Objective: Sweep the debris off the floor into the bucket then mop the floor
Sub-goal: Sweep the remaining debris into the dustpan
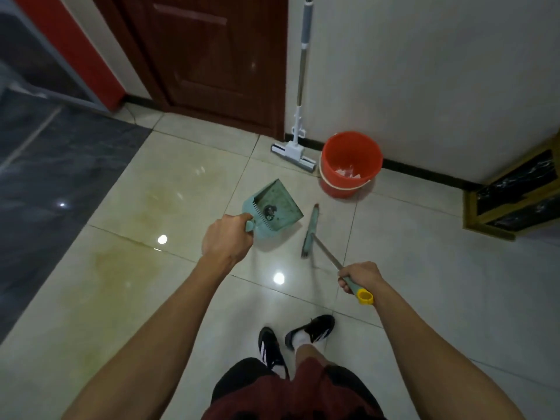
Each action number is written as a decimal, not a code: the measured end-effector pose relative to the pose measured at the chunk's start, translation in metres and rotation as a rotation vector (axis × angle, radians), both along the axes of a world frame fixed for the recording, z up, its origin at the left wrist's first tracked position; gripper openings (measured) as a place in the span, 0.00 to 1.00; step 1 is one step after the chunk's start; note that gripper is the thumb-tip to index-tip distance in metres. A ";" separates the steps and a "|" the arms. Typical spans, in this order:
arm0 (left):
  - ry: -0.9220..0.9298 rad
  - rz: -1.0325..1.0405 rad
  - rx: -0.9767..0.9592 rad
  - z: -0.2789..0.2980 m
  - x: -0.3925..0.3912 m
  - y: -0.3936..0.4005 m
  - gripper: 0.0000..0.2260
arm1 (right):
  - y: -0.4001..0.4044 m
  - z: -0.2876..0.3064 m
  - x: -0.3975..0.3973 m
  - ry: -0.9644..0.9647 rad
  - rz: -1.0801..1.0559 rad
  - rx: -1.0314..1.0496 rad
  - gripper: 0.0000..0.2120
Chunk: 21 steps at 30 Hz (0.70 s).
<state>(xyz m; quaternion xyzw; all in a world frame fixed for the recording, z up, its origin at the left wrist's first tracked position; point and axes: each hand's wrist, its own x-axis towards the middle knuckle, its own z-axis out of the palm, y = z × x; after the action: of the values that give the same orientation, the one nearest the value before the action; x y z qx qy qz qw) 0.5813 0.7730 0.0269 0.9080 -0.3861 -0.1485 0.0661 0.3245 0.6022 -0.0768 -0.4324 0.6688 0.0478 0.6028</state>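
The teal dustpan (274, 210) is being gripped at its short handle by the left hand (228, 237), with the fingers curled fully around the handle; it is being held just short of the red bucket (350, 163), apparently clear of the floor, though contact cannot be confirmed. The pan is being judged as light, rigid moulded plastic with a smooth inner face, so its contents are likely to slide freely once it is tipped; a small dark clump of debris (268, 211) is lying inside it near the comb teeth. The handle is being judged the correct holding point, since the thin walls offer no secure purchase. The broom (310, 231) is being held by the right hand (359, 275), whose fingers are wrapped around the green grip just above the yellow end cap; its head is lying between the dustpan and the bucket, on the near side of the bucket. The slim metal shaft is being judged stiff and light. Pale scraps are visible at the bottom of the bucket. The mop (295, 150) is leaning against the wall immediately beside the bucket, untouched; its sponge head is being judged soft and compressible. No brand, label or legible writing is being shown on any item.
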 end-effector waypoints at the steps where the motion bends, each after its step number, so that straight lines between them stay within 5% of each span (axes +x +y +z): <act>1: 0.009 0.011 0.015 -0.004 -0.001 0.009 0.08 | 0.008 -0.001 0.002 -0.004 0.010 0.009 0.04; 12: 0.069 0.160 0.116 -0.039 -0.020 0.082 0.06 | 0.059 -0.034 -0.013 -0.041 0.083 0.122 0.10; 18: 0.063 0.137 0.174 -0.051 -0.058 0.071 0.06 | 0.052 -0.049 -0.073 0.178 0.484 0.077 0.06; 21: 0.046 0.080 0.203 -0.057 -0.081 0.055 0.07 | 0.042 -0.057 -0.100 0.288 0.701 -0.047 0.12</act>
<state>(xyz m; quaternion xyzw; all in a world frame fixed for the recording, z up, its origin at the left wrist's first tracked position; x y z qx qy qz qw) 0.5006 0.8278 -0.0297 0.9210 -0.3310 -0.2051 -0.0114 0.2240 0.6444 -0.1334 -0.6375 0.5592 0.2961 0.4395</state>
